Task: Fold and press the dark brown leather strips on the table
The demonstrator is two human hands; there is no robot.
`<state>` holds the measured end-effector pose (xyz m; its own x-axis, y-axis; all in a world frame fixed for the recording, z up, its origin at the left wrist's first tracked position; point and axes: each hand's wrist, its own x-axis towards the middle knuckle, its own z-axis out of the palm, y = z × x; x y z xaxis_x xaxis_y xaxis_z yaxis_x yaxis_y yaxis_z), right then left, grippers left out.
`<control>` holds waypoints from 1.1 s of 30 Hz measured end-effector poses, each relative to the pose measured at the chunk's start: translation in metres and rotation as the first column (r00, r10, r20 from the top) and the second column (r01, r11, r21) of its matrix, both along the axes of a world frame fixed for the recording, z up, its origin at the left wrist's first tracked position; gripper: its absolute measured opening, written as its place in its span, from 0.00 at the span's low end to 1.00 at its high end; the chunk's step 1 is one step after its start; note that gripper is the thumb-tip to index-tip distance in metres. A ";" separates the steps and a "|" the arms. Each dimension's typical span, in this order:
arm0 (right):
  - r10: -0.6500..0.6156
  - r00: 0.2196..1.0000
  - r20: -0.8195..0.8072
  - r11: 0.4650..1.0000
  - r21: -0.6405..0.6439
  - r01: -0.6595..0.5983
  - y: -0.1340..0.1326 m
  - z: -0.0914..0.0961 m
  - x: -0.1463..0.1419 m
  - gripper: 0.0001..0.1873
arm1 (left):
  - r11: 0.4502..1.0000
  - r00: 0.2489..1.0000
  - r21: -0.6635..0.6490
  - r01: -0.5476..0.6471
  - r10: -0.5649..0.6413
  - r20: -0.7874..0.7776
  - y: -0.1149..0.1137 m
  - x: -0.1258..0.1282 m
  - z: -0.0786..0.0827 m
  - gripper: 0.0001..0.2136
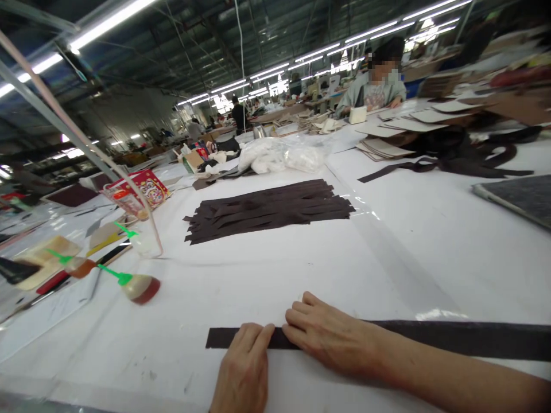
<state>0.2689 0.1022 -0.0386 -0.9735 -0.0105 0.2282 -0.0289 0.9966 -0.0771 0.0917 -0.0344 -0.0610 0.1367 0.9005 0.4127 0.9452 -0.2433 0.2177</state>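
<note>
White and smooth, the worktable (258,275) carried a long, flat, dark-brown strip (222,338), the left hand (244,367) and right hand (321,330) narrowly bunched on it, grip unclear. It seemed mid-work; whether the heap of dark-brown strips (267,211) beyond them was finished or waiting, I couldn't tell.

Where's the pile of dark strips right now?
In the head view, the pile of dark strips lies mid-picture on the white table, beyond the left hand and right hand, just nearer than the clear plastic bags.

On the table (275,269), the strip pile (267,211) lies behind one strip (456,337).
</note>
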 end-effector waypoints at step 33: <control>-0.086 0.996 -0.012 0.996 0.020 0.086 0.027 0.001 0.140 0.09 | 0.999 0.915 0.029 0.035 -0.020 -0.404 0.006 0.004 0.017 0.22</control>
